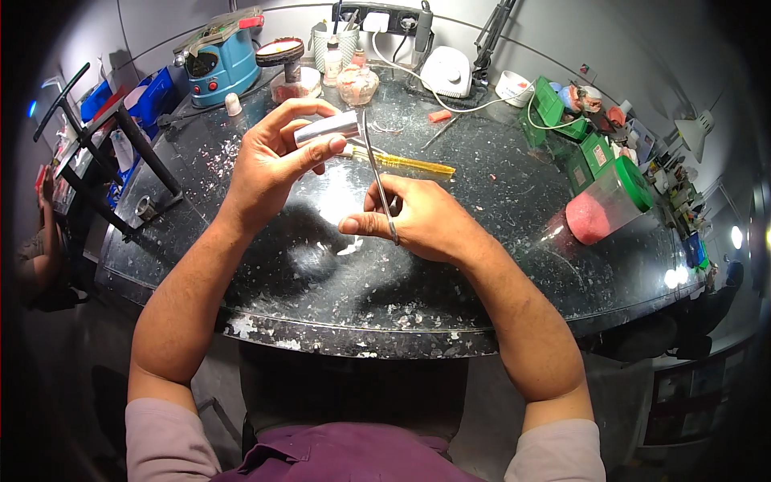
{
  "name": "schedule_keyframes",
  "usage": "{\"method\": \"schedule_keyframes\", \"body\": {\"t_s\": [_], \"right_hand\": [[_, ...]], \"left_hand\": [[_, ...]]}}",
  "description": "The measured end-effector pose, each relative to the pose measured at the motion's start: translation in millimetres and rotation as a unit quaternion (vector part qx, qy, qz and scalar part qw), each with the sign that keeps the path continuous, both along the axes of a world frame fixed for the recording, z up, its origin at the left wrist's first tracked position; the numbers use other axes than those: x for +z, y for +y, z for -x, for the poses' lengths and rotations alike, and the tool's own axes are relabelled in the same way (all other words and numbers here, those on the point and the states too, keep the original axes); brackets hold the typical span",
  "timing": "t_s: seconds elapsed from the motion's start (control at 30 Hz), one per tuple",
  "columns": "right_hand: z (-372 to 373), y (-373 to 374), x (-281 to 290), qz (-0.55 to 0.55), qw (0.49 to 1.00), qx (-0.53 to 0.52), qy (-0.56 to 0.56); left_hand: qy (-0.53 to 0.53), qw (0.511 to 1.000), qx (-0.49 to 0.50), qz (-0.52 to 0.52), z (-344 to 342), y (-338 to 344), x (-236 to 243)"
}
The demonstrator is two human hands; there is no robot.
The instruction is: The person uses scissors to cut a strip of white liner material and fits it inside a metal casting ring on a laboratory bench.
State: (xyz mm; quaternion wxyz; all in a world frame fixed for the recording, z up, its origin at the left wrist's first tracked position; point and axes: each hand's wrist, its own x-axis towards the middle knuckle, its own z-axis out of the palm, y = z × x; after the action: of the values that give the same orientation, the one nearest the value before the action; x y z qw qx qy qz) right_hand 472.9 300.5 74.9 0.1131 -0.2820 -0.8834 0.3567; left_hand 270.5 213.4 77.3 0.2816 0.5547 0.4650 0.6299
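Note:
My left hand (269, 157) is raised over the dark bench with its fingers and thumb closed on a shiny silver cylinder (328, 128). My right hand (426, 213), a little lower and to the right, grips a slim, slightly bent metal tool (372, 153). The tool's upper end meets or passes close by the cylinder's right end; I cannot tell whether they touch. Its lower end sticks out below my right thumb. Behind both hands, a tool with a yellow see-through handle (418, 165) lies on the bench.
A jar of pink powder (589, 218) with a green lid lies tilted at right, near green boxes (596, 157). A blue machine (225, 68), a glass bowl (357, 84) and a white device (446, 72) line the back. A black metal frame (120, 136) stands left. Scraps litter the bench (482, 273).

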Motion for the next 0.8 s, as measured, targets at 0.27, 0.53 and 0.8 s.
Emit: {"method": "schedule_keyframes", "body": {"t_s": [0.27, 0.53, 0.8], "right_hand": [[0, 0, 0, 0.001, 1.0, 0.012, -0.004], [-2, -1, 3, -0.002, 1.0, 0.001, 0.0], [-3, 5, 1, -0.066, 0.998, -0.011, -0.001]], "left_hand": [[-0.006, 0.999, -0.032, 0.027, -2, 0, 1], [-0.005, 0.996, -0.076, 0.038, 2, 6, -9], [0.001, 0.996, -0.072, 0.059, 5, 5, -7]]}}
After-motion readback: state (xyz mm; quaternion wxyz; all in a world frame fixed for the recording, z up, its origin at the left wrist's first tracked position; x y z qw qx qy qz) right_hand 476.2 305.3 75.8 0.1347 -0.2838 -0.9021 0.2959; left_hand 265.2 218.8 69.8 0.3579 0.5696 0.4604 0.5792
